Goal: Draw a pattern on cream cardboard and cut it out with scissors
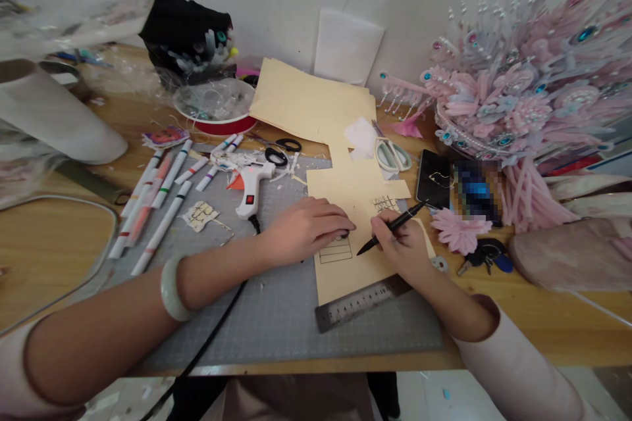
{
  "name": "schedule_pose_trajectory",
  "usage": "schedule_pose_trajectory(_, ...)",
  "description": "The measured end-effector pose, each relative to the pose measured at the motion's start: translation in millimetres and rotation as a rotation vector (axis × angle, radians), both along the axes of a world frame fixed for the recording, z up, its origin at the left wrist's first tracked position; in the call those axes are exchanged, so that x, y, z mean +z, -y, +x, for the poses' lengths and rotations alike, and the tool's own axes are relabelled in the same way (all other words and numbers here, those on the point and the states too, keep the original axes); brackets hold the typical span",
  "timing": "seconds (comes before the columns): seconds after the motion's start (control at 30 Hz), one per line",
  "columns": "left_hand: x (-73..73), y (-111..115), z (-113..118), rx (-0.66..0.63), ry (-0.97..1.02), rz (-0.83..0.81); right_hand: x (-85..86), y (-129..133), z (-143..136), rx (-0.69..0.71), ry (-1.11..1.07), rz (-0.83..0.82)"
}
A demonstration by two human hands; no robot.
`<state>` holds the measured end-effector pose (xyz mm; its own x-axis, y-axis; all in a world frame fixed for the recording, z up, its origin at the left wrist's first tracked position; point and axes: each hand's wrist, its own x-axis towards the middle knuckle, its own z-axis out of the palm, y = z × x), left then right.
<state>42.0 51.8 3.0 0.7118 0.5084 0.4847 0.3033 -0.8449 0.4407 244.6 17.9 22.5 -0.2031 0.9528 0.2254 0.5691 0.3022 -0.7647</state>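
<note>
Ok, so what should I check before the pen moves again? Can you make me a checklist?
1. Pen held in the right hand: ok.
2. Pen tip uncapped and pointing down at the paper: ok.
3. Left hand resting on the paper: ok.
4. Ruler clear of the drawn box: ok, it's by the paper's near edge.
5. Glue gun off the paper: ok, it's on the mat.
6. Glue gun cool: cannot tell.
</note>
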Motion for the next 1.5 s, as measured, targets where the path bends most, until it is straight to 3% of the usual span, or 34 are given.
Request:
schedule_pose_trajectory(0.23,2.3,0.5,-0.1,-0.025,0.003,-0.022,-3.2,3.8,1.8,0.031,0.013,0.09)
schedule_pose_trajectory(0.43,3.8,0.5,0.1,-0.035,0.01,-0.03,-0.4,13.2,8.0,0.34,0.167,0.246)
schedule_pose_trajectory(0.57,4.6,0.8,1.0,-0.038,0.011,-0.001,3.7,18.9,8.9,0.413,0.253,0.327)
schedule_pose_trajectory(0.73,6.0,0.8,3.1,-0.033,-0.009,0.003,-0.5,17.7,5.7,0.399,0.298,0.493)
schedule_pose_trajectory(0.97,5.0,0.4,4.1,-0.029,0.006,-0.004,-9.5,16.0,4.3,0.402,0.313,0.512)
schedule_pose_trajectory(1.3,3.6,0.2,3.8,-0.033,-0.017,-0.038,1.8,19.7,8.1,0.389,0.197,0.256)
schedule_pose_trajectory(1.5,1.6,-0.4,3.9,-0.033,-0.007,-0.025,-13.3,12.4,7.1,0.117,0.061,0.169)
